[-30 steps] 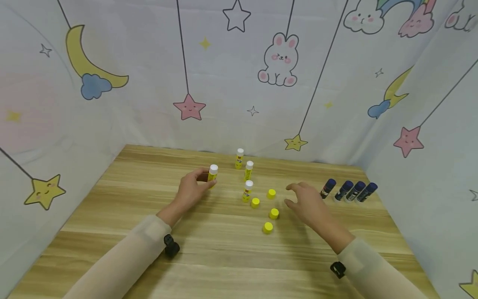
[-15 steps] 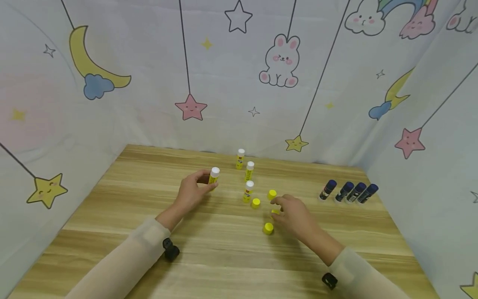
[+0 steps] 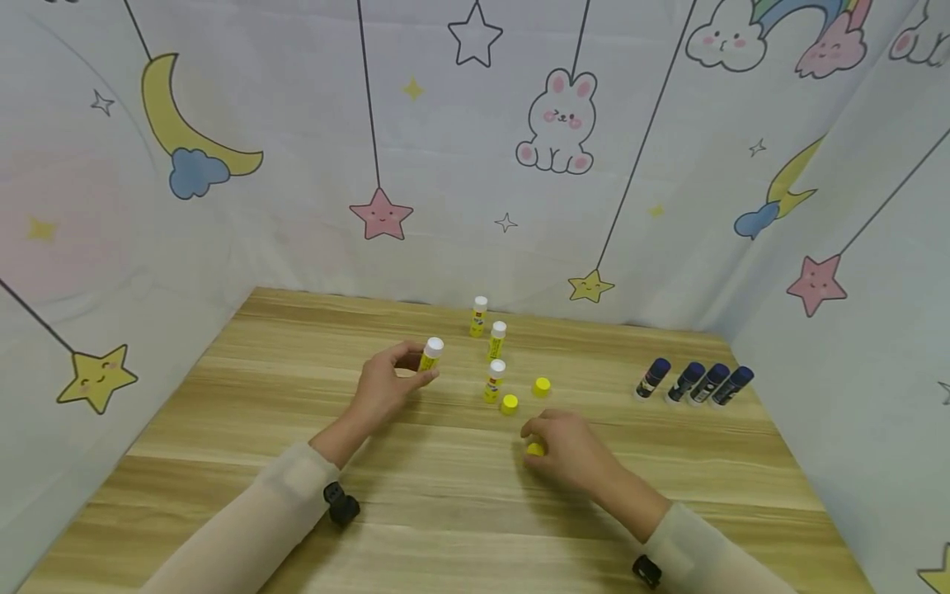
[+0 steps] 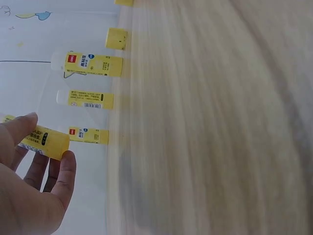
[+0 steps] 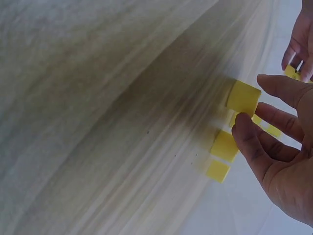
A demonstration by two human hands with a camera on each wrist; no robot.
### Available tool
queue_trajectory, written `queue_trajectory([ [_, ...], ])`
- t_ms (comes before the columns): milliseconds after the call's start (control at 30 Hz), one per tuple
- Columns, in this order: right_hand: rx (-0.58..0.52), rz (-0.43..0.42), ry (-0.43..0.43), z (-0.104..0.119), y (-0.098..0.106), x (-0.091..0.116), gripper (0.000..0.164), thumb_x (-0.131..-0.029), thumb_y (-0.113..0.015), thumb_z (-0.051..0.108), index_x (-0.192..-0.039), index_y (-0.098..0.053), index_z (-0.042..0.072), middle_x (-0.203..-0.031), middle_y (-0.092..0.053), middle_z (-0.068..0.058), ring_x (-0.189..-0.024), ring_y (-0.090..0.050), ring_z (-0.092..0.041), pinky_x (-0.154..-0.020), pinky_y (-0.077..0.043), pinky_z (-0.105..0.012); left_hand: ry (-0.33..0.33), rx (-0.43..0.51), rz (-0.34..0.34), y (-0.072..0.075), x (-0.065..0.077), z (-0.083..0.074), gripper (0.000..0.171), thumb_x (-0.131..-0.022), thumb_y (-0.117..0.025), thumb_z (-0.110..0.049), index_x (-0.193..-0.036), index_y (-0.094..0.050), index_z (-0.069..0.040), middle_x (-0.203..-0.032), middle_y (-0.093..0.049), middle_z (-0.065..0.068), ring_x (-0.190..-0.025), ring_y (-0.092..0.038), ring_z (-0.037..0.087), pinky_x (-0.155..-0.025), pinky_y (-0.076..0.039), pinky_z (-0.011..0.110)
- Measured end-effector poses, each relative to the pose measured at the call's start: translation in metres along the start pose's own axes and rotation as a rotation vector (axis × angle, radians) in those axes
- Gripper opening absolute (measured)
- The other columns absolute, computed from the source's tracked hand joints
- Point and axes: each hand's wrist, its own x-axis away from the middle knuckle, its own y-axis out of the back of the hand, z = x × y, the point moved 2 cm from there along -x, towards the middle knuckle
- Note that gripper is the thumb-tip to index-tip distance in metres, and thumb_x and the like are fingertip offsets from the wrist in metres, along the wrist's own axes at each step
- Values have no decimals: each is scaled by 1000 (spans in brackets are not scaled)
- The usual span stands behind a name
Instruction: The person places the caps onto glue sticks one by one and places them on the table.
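Observation:
My left hand (image 3: 382, 384) grips a yellow glue stick (image 3: 430, 359) with its white end up. In the left wrist view that glue stick (image 4: 54, 143) is between thumb and fingers, its yellow base apart from the tabletop. Three more yellow glue sticks (image 3: 493, 384) stand upright to its right. My right hand (image 3: 575, 454) is down at the table, thumb and fingers spread around a small yellow cap (image 3: 535, 450). In the right wrist view this cap (image 5: 243, 98) sits on the wood, fingertips right at its sides. Two other yellow caps (image 3: 542, 387) lie beyond; one more is hidden behind the hand in the head view.
Several dark glue sticks with navy caps (image 3: 684, 382) stand in a row at the right. The wooden table (image 3: 438, 511) meets a white printed curtain (image 3: 460, 165) along its back edge and at both sides.
My right hand has moved left and toward me, from beside the dark glue sticks to the nearest yellow cap. The left hand keeps its glue stick, slightly lower and tilted more.

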Motion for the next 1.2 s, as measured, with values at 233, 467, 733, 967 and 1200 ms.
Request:
queue_trajectory([
  [233,-13,39,10,1,-6,1,18,-79,-85,15,-94,-76,11,-84,-64,3,-71,-52,-8,-63,-48,-25,10,31,4,-1,5,-5,36,-87,-82,-20,-121,-70,-13,-110,-73,7,-105,-66,26,-88,-54,46],
  [467,-28,43,-17,3,-7,2,15,-81,-83,11,-94,-76,10,-85,-64,2,-73,-53,-8,-64,-49,-26,31,48,11,-2,11,-10,37,-86,-83,-22,-120,-71,-15,-110,-73,6,-106,-66,25,-86,-56,44],
  [733,-81,-37,-56,5,-3,0,17,-80,-80,9,-97,-77,10,-87,-65,4,-74,-54,-7,-65,-50,-25,42,59,18,-5,16,-13,36,-84,-85,-22,-118,-72,-15,-107,-73,4,-107,-66,27,-87,-55,45],
  [967,-131,-73,-115,8,-2,-5,19,-82,-81,12,-101,-77,12,-91,-68,6,-76,-58,-6,-66,-51,-23,47,90,32,-7,20,-16,38,-84,-85,-22,-119,-72,-15,-109,-73,4,-109,-65,28,-87,-55,45],
  [1200,-278,-102,-177,11,-3,-7,25,-84,-79,7,-109,-76,10,-105,-71,-1,-88,-67,-12,-70,-58,-21,61,90,38,-6,22,-16,36,-85,-85,-24,-119,-73,-17,-108,-73,2,-106,-65,23,-84,-56,42],
])
